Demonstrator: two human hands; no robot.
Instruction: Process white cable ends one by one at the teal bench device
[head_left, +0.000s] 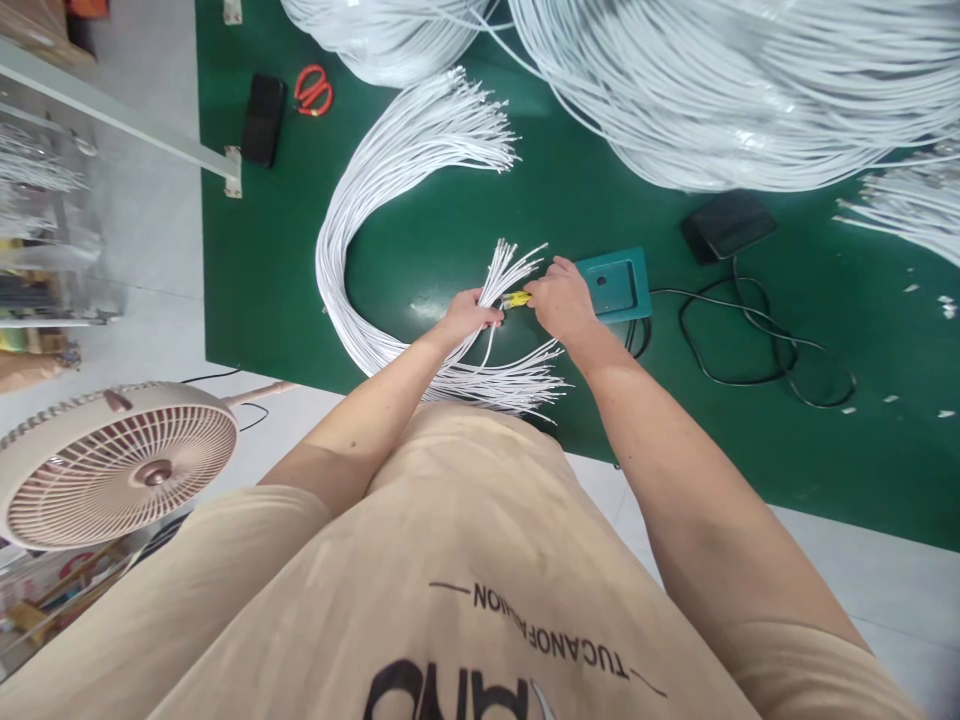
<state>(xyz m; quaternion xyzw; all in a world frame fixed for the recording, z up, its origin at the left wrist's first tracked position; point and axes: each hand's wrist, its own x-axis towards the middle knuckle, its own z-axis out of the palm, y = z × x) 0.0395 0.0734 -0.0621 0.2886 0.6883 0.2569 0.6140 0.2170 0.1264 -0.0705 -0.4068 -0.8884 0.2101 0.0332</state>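
Observation:
My left hand (pixel 469 318) is wrapped round a small bunch of white cables (pixel 504 272), whose ends fan out above the fingers. In my right hand (pixel 561 300) is a yellow-handled tool (pixel 516 299); its tip is at the cables beside my left thumb, and its exact kind is too small to tell. A larger bundle of white cables (pixel 334 240) curves in a C shape on the green table, with one set of ends at the top and the other near my shirt. Right of my right hand lies a teal tray-like device (pixel 616 285).
Large coils of white cable (pixel 697 90) fill the table's far side. A black phone (pixel 263 119) and red-handled scissors (pixel 313 92) lie at the back left. A black box (pixel 727 226) with a looped cord sits right on the green table (pixel 750 440). A fan (pixel 154 470) stands left.

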